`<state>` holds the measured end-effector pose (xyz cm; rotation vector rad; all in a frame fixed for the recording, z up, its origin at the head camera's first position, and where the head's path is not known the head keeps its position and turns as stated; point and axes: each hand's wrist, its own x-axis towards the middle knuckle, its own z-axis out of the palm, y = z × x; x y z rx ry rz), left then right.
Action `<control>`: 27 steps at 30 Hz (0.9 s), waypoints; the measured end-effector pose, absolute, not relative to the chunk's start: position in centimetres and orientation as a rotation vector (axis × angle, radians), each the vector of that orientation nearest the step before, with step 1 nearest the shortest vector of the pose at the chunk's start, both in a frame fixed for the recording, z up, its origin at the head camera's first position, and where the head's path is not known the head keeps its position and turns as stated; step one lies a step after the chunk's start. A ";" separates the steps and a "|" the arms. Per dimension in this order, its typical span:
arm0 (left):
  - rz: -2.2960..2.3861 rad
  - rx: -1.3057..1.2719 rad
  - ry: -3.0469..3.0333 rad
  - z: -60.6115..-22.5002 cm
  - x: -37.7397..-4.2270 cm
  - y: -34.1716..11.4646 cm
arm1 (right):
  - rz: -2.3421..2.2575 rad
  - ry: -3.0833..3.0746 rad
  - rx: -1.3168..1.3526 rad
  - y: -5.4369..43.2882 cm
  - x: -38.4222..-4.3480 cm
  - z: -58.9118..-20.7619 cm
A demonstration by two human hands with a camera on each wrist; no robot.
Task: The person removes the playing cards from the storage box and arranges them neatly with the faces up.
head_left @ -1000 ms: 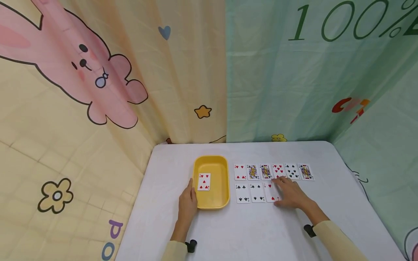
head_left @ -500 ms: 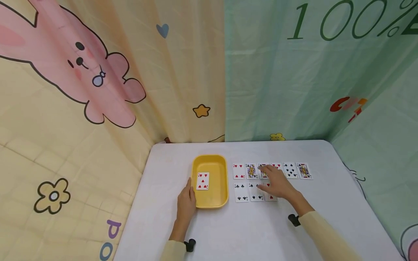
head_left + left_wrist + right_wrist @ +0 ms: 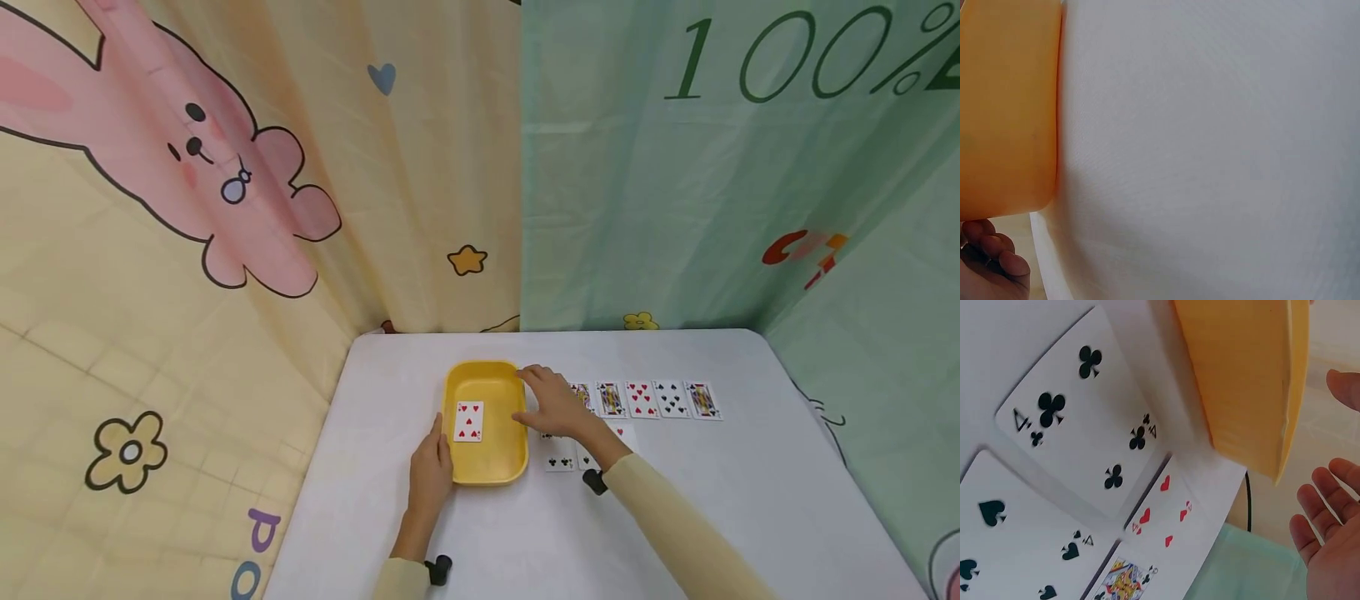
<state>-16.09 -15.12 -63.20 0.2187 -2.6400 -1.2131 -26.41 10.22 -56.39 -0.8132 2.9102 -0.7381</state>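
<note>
A yellow tray [image 3: 491, 467] stands on the white table with a hearts playing card [image 3: 468, 422] face up in it. My left hand [image 3: 431, 467] grips the tray's left edge; the left wrist view shows its fingers [image 3: 997, 244] curled against the tray's side. Over the tray's right rim hovers my right hand [image 3: 558, 404], thumb and fingers spread apart with nothing between them, as the right wrist view also shows. Beneath its wrist lie a clubs card [image 3: 1075, 419] and a spades card [image 3: 1016, 531]. The right hand and forearm partly hide the cards near the tray.
Two rows of face-up cards lie right of the tray, among them a hearts card [image 3: 642, 400], a spades card [image 3: 672, 400] and a court card [image 3: 703, 401] at the far end. Behind the table hang printed curtains [image 3: 420, 167].
My right hand has moved left, from over the middle of the card rows to the tray's right rim, carrying nothing. The left hand and the tray have stayed in place.
</note>
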 end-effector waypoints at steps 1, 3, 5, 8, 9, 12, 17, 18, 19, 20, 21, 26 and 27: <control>-1.217 0.219 -2.640 -63.2 -16.1 -15.2 | -0.730 2.902 -0.829 9.7 -26.6 -56.5; -1.221 0.219 -2.641 -63.3 -16.3 -15.2 | -0.737 2.879 -0.834 8.9 -26.8 -56.6; -1.219 0.215 -2.642 -63.5 -16.3 -15.3 | -0.735 2.860 -0.836 8.3 -26.9 -56.8; -1.227 0.214 -2.632 -63.5 -16.4 -15.3 | -0.744 2.841 -0.831 7.6 -27.0 -57.1; -1.231 0.215 -2.627 -63.5 -16.3 -15.3 | -0.740 2.836 -0.827 7.5 -27.0 -57.2; -1.237 0.217 -2.621 -63.5 -16.3 -15.2 | -0.764 2.826 -0.835 7.0 -27.1 -57.6; -1.235 0.230 -2.635 -63.5 -16.2 -15.2 | -0.799 2.799 -0.877 5.8 -27.3 -57.9; -1.238 0.234 -2.638 -63.5 -16.2 -15.2 | -0.801 2.791 -0.880 5.5 -27.4 -57.9; -1.237 0.230 -2.634 -63.6 -16.2 -15.2 | -0.794 2.783 -0.884 5.1 -27.5 -57.9; -1.235 0.226 -2.629 -63.6 -16.1 -15.2 | -0.784 2.776 -0.885 4.8 -27.5 -58.0; -1.230 0.221 -2.624 -63.6 -16.1 -15.3 | -0.772 2.769 -0.884 4.4 -27.6 -58.1; -1.195 0.195 -2.608 -63.8 -16.2 -15.3 | -0.674 2.749 -0.862 2.5 -27.9 -58.7; -1.190 0.191 -2.605 -63.8 -16.2 -15.3 | -0.653 2.744 -0.852 2.2 -27.9 -58.8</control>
